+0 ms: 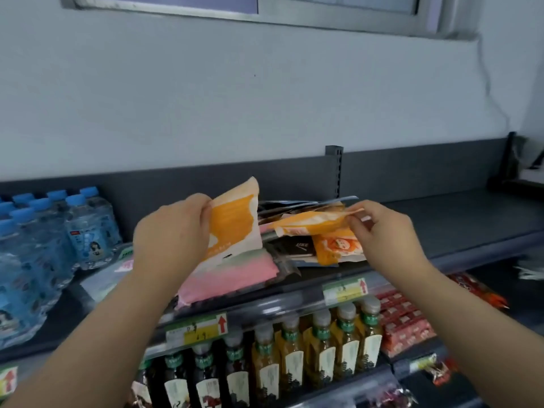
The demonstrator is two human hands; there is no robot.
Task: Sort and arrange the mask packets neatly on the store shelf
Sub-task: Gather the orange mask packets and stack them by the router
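I see my left hand (173, 228) with its grip clamped on an upright orange mask packet (232, 222), above the pink packet (232, 278) on the top shelf (441, 228). My right hand (385, 231) pinches a second orange packet (312, 220), held flat over the loose pile (309, 245) farther right.

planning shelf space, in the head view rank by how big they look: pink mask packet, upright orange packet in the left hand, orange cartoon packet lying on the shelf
1. pink mask packet, partly covered
2. upright orange packet in the left hand, close to the pink one, so unsure
3. orange cartoon packet, partly hidden, smallest
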